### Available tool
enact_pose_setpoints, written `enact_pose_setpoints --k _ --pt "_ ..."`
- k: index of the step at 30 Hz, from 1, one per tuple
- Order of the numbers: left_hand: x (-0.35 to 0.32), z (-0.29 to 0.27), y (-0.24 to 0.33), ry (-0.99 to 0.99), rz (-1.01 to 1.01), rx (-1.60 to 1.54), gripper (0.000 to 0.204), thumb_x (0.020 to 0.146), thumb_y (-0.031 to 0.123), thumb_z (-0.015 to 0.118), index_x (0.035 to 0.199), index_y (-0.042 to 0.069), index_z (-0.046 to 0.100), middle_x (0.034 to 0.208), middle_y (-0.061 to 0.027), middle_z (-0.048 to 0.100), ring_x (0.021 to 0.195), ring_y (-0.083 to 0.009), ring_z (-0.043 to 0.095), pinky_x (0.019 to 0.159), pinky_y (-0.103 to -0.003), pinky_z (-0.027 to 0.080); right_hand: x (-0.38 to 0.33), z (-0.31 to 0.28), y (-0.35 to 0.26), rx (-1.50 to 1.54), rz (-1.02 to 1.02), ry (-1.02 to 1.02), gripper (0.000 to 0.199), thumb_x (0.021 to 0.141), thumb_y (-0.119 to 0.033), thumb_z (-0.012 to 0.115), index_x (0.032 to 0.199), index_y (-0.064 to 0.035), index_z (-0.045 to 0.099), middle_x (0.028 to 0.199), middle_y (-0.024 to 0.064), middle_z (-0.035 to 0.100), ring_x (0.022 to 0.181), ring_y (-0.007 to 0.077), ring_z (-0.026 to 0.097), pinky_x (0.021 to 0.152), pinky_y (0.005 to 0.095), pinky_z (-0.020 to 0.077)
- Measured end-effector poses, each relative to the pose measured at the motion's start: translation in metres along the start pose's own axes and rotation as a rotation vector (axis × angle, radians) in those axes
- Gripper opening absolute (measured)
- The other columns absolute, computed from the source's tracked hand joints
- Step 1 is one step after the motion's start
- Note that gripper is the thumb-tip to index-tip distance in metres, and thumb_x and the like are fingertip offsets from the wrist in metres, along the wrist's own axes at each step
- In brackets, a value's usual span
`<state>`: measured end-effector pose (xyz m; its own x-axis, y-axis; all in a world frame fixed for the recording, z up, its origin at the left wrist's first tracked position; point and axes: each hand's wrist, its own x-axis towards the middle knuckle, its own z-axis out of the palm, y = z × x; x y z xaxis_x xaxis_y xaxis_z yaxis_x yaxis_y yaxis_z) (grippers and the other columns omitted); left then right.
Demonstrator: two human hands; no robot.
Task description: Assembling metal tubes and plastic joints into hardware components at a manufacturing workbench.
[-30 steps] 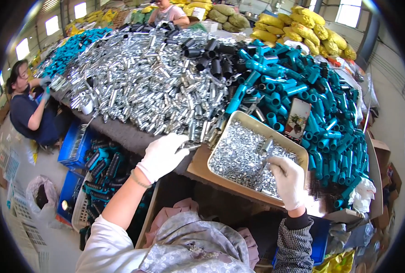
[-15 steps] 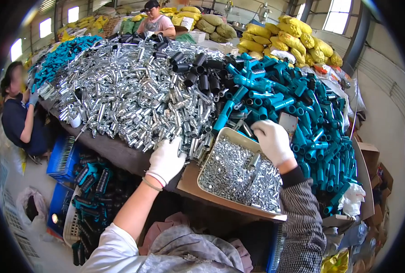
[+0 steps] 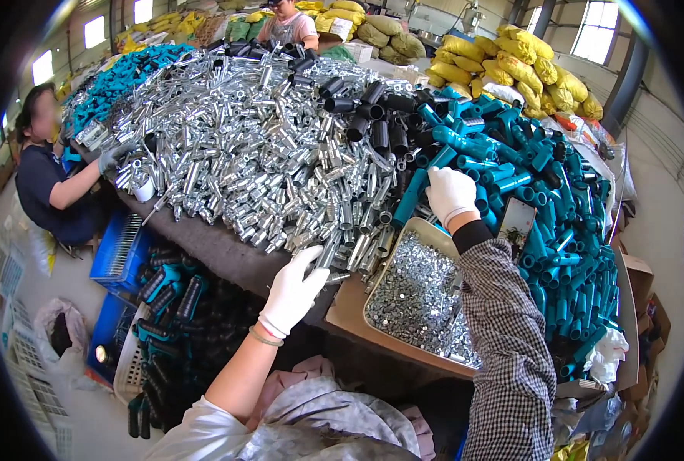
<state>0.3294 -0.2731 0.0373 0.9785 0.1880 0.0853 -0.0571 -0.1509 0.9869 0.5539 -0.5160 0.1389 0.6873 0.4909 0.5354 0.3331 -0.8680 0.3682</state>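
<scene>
My left hand [image 3: 294, 292], in a white glove, is at the near edge of a heap of silver metal fittings [image 3: 280, 165]. Its thumb and fingers close on a silver metal fitting [image 3: 336, 277]. My right hand [image 3: 451, 194], also white-gloved, is curled beyond a cream tray [image 3: 372, 311] of small metal pieces [image 3: 419, 288]. Its fingertips are against or just beside a long teal tube [image 3: 409, 200] at the edge of a pile of teal tool housings [image 3: 545, 177]. Whatever those fingers hold is hidden.
Black sleeves [image 3: 372, 115] lie between the heaps. A phone [image 3: 517, 219] leans on the teal pile. Below the table's left edge are blue crates [image 3: 119, 246] and black-and-teal parts [image 3: 173, 296]. One co-worker [image 3: 54, 173] is at the left, another [image 3: 289, 29] at the far side.
My right hand has left the tray and moved away from me to the teal tube. My left hand has drawn back slightly with a fitting. The left co-worker's hand has reached the silver heap.
</scene>
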Motion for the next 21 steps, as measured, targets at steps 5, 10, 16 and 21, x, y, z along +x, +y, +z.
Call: enact_pose_setpoints --k 5,10,16,21 --pt "-0.009 -0.015 -0.002 -0.124 -0.077 -0.341 0.048 0.094 0.01 0.06 0.14 -0.004 0.052 0.092 -0.0025 0.061 0.071 -0.0074 0.057 0.057 -0.023 0.05 -0.023 -0.046 -0.036 0.248 -0.057 0.118 0.014 0.087 -0.023 0.065 0.091 -0.0099 0.063 0.088 0.0126 0.065 0.081 0.0318 0.068 0.068 0.0437 0.0552" --pt "-0.016 -0.017 0.008 -0.22 -0.026 -0.363 0.049 0.095 0.01 0.055 0.141 -0.004 0.051 0.096 -0.0035 0.062 0.077 -0.0075 0.06 0.065 -0.023 0.051 -0.044 -0.066 -0.065 0.433 -0.097 -0.016 0.016 0.089 -0.023 0.061 0.089 -0.0082 0.067 0.085 0.0147 0.066 0.082 0.0333 0.068 0.071 0.0459 0.0549" --pt "-0.027 -0.017 0.006 -0.246 0.001 -0.337 0.044 0.094 0.014 0.055 0.135 -0.002 0.056 0.086 -0.0032 0.066 0.067 -0.0072 0.058 0.062 -0.021 0.048 -0.059 -0.083 -0.098 1.111 -0.161 -0.427 0.04 0.094 -0.034 0.06 0.106 0.0035 0.067 0.087 0.022 0.07 0.084 0.0353 0.071 0.078 0.0417 0.0542" --pt "-0.024 -0.011 -0.003 -0.253 0.03 -0.25 0.037 0.102 0.02 0.052 0.137 0.007 0.056 0.085 0.003 0.06 0.067 -0.0041 0.053 0.06 -0.022 0.048 -0.056 -0.09 -0.079 1.425 0.3 -0.626 0.027 0.091 -0.02 0.065 0.104 0.0042 0.067 0.075 0.0036 0.067 0.058 0.0079 0.062 0.051 0.0238 0.048"
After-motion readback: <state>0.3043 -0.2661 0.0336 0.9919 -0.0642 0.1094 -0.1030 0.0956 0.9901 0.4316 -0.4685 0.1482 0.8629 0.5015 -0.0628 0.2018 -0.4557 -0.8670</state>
